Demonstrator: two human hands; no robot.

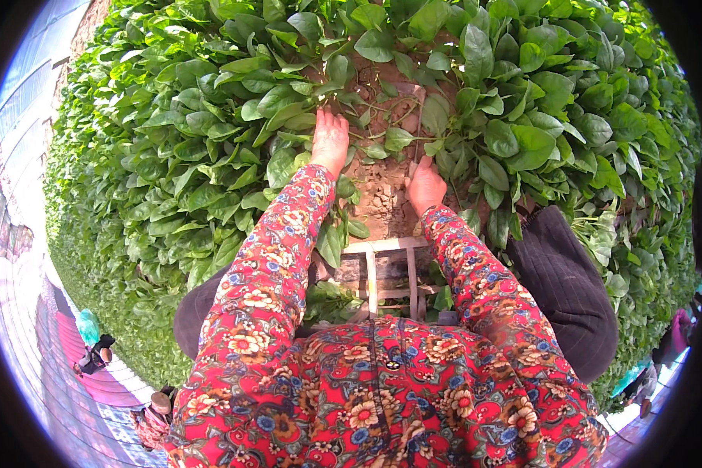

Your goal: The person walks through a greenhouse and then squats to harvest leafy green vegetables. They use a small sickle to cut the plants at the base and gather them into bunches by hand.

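Reaching among the leafy green plants [281, 101], the left hand [331, 142] lays its fingers side by side against the leaves; whether they pinch a stem I cannot tell. The right hand [427, 187] is curled, nearer the body, its grip hidden. Bare soil [378, 195] lies between both hands, a pale frame [371, 273] below, flower-printed sleeves [261, 257] behind.

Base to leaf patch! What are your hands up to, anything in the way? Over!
Left hand at the green leaves, fingers stretched forward. Right hand curled beside bare soil, grip unclear. Leaves crowd both sides.
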